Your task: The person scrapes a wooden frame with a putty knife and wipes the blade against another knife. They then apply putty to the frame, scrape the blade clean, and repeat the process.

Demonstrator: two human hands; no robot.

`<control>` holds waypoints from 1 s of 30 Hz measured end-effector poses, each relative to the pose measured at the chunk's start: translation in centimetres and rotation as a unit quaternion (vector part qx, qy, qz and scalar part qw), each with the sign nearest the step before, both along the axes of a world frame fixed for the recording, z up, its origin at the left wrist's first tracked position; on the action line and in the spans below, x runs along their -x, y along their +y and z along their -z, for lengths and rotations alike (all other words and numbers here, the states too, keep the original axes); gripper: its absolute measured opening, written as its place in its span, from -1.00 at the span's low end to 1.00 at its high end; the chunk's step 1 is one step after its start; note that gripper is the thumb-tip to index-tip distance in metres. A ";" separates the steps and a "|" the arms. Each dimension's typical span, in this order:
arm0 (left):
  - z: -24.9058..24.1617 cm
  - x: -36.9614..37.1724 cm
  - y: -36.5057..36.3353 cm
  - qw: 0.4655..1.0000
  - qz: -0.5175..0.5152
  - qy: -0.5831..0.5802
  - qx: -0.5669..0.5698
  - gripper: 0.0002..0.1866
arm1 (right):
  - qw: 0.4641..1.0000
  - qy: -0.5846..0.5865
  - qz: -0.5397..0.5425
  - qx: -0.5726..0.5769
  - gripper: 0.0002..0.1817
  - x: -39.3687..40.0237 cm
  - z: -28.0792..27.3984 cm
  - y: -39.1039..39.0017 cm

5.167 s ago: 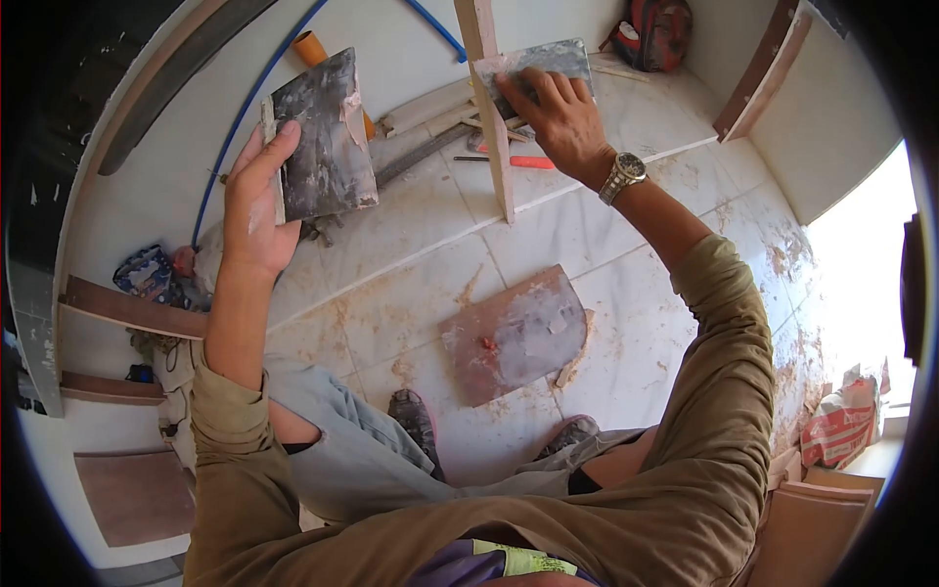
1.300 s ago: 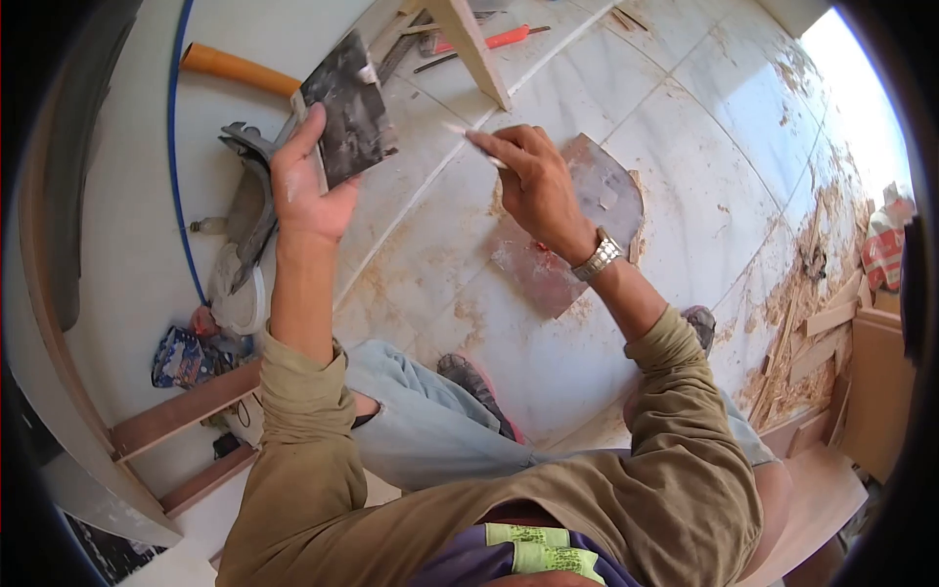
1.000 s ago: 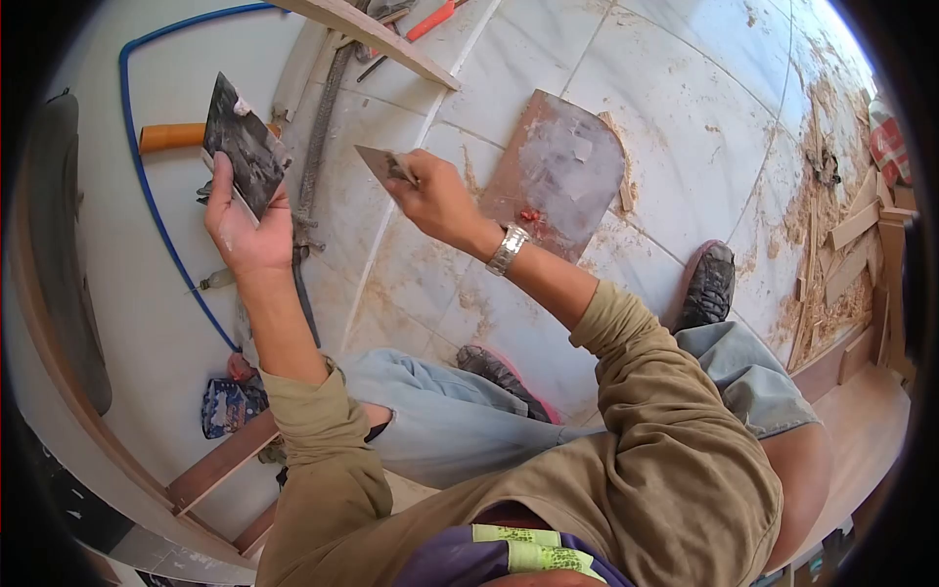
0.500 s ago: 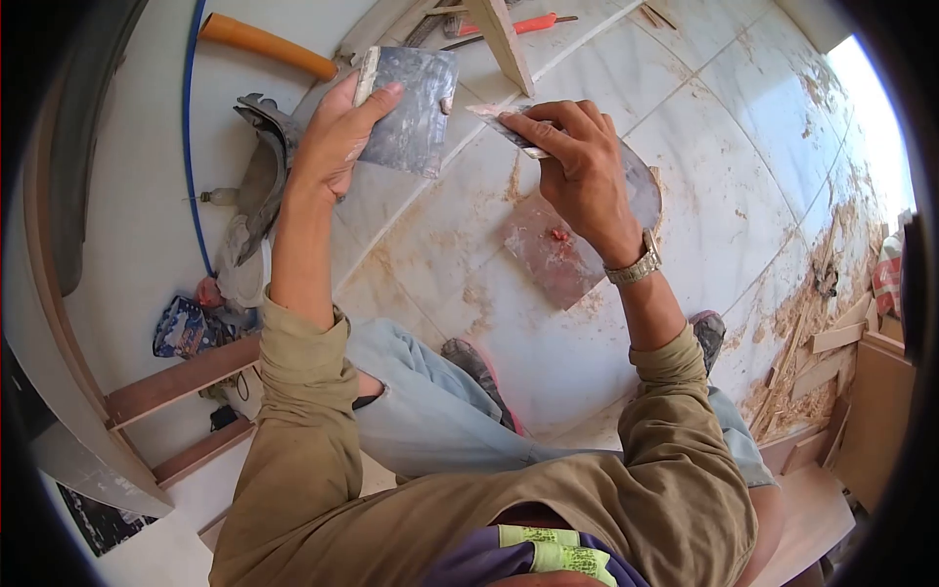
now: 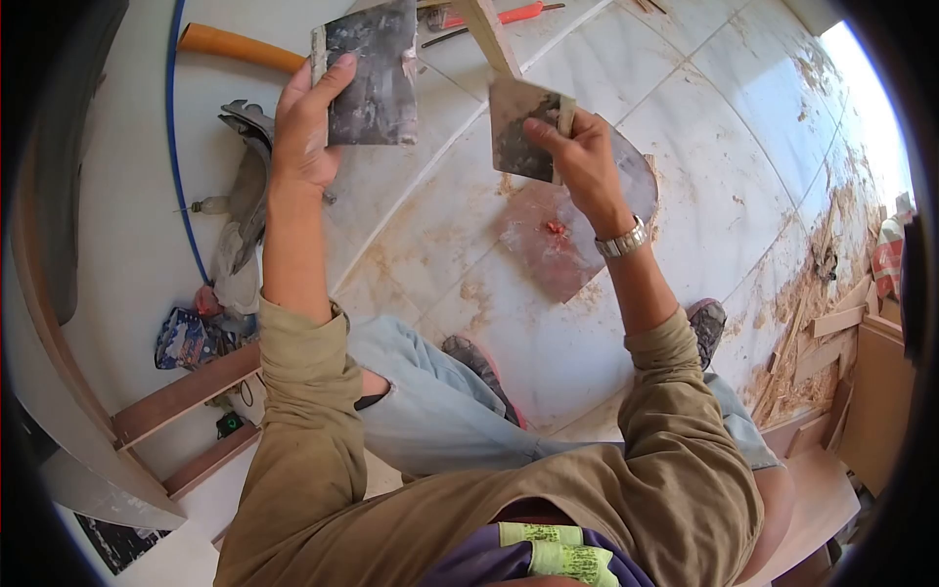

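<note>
My left hand (image 5: 308, 137) is closed on the pale edge grip of a wide flat putty scraper (image 5: 372, 83), its thumb pressed on the grey smeared blade. A smaller putty scraper (image 5: 518, 137) is in my right hand (image 5: 582, 161), the thumb lying on its blade and the fingers mostly hidden behind. The two scrapers are apart, both held above the floor. Below my right hand lies a thin smeared board (image 5: 548, 264) with a small lump of reddish paste (image 5: 556, 228) on it.
Wood shavings litter the marble-look tiles (image 5: 724, 166). A wooden leg (image 5: 489, 39) stands just beyond the scrapers. On the left are an orange pipe (image 5: 240, 47), a blue hose (image 5: 174, 137) and a grey power tool (image 5: 249, 166). Wood offcuts (image 5: 831, 323) lie at the right.
My left hand has moved left and a little away from me with its scraper. My right hand has turned its scraper so the blade's face now shows, where before it was nearly edge-on.
</note>
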State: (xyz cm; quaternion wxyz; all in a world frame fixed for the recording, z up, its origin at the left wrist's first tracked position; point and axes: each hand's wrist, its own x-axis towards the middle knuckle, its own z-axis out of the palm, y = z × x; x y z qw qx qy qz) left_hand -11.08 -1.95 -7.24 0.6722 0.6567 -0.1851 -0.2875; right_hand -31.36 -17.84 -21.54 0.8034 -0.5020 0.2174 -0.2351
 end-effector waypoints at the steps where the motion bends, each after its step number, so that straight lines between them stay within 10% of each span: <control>1: -0.1 0.6 -0.3 0.998 0.005 0.029 0.052 -0.62 | 0.997 -0.016 0.054 -0.062 -0.84 -0.8 1.8 -0.2; 7: 1.9 -1.4 -2.7 0.862 0.321 0.222 0.323 -0.67 | 0.926 -0.001 0.264 -0.270 -0.80 -5.5 10.6 2.0; 30: 6.0 -3.6 -7.7 0.810 0.326 0.332 0.356 -0.70 | 0.914 0.267 0.305 -0.021 -0.82 -11.8 15.8 0.3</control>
